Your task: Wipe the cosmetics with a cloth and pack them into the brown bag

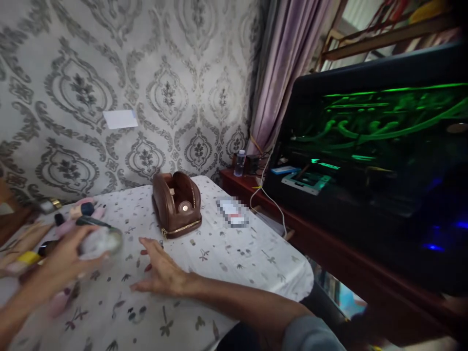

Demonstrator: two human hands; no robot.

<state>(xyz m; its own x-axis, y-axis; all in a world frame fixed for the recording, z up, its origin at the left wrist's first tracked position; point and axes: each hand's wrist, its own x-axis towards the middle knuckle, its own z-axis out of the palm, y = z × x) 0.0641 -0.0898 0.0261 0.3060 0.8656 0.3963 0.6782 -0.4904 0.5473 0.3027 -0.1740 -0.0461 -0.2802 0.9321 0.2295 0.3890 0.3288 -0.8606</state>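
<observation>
My left hand (78,251) grips a clear, whitish round container (102,242), blurred by motion, over the left part of the table. To its right, my right hand (163,270) is held over the patterned white cloth (219,297), fingers spread and holding nothing. Beyond my hands stands a brown leather bag (161,212), its zipped top gaping, with a round item (185,208) visible inside. Several cosmetic items lie around and behind my left hand, among them a yellow-banded one (28,257) and a dark-capped one (87,209).
A pixelated phone-like object (232,211) lies right of the bag. On the reddish wooden desk (230,179) stand a small bottle (240,163) and a large black computer case (365,146) with green lights. A white cable (272,201) hangs over the desk edge.
</observation>
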